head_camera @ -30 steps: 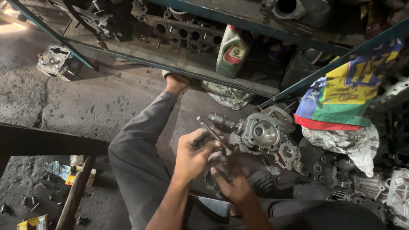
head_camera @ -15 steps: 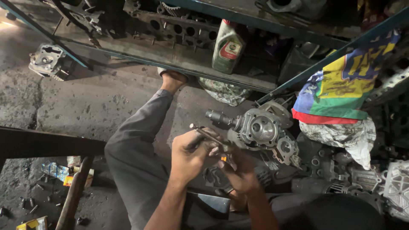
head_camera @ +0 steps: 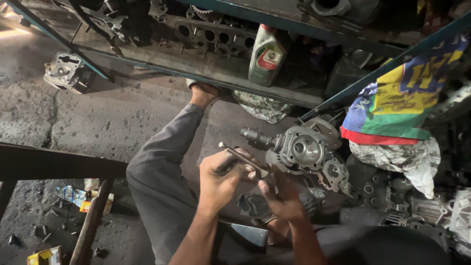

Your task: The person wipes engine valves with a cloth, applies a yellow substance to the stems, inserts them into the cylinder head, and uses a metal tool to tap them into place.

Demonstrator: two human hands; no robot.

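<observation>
The left hand [head_camera: 221,179] is gripping a thin metal rod [head_camera: 243,158], the right hand [head_camera: 284,198] pinching its end beside the engine part [head_camera: 304,149].

Pretty dim shot; warm light glared in at the top-left floor [head_camera: 19,34], shelf [head_camera: 206,68] sat in shadow, hands slightly blurred.

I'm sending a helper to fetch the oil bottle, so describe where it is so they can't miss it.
Start at the long metal shelf that runs across the top of the view, above the person's foot. The bottle stands upright on it, right of a cylinder head with a row of round holes. It is the only pale green plastic thing among grey, greasy metal parts.
</observation>
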